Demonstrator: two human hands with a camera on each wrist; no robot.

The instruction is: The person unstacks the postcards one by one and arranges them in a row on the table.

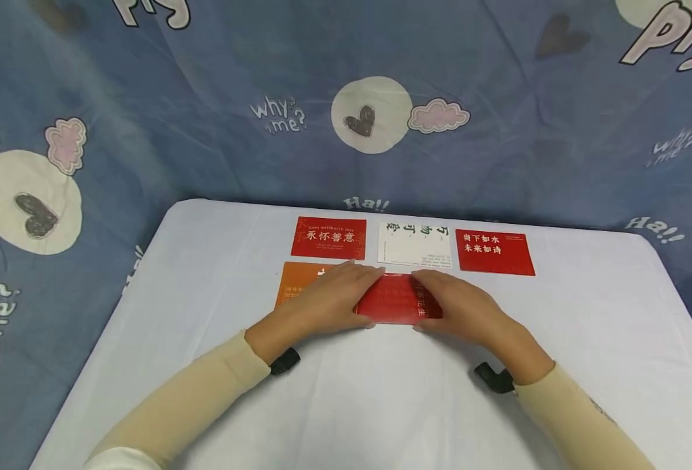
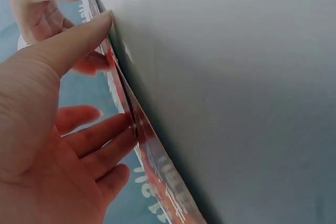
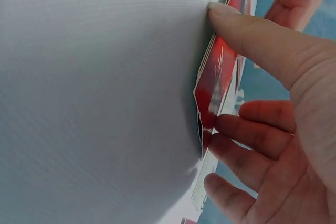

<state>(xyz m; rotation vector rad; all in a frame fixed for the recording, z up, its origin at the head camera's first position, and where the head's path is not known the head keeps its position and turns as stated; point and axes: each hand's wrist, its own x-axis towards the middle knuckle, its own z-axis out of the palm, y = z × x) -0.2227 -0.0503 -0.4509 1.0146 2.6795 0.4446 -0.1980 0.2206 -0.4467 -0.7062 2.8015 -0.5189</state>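
Note:
A small stack of red cards (image 1: 392, 299) lies flat on the white table, with a darker strip of white characters at its right end. My left hand (image 1: 331, 297) holds its left end, thumb on the near edge and fingers on the far edge. At the other end, my right hand (image 1: 469, 307) grips it the same way. Layered card edges show beside the right thumb in the right wrist view, where the red stack (image 3: 212, 87) has a slightly spread corner. An orange card (image 1: 296, 282) lies partly hidden beneath or behind my left hand.
Along the back lie a red card (image 1: 329, 240) with white characters, a white card (image 1: 414, 248) with green characters upside down, and another red card (image 1: 495, 253). Behind the white-covered table (image 1: 352, 405) hangs a blue printed cloth (image 1: 222, 124).

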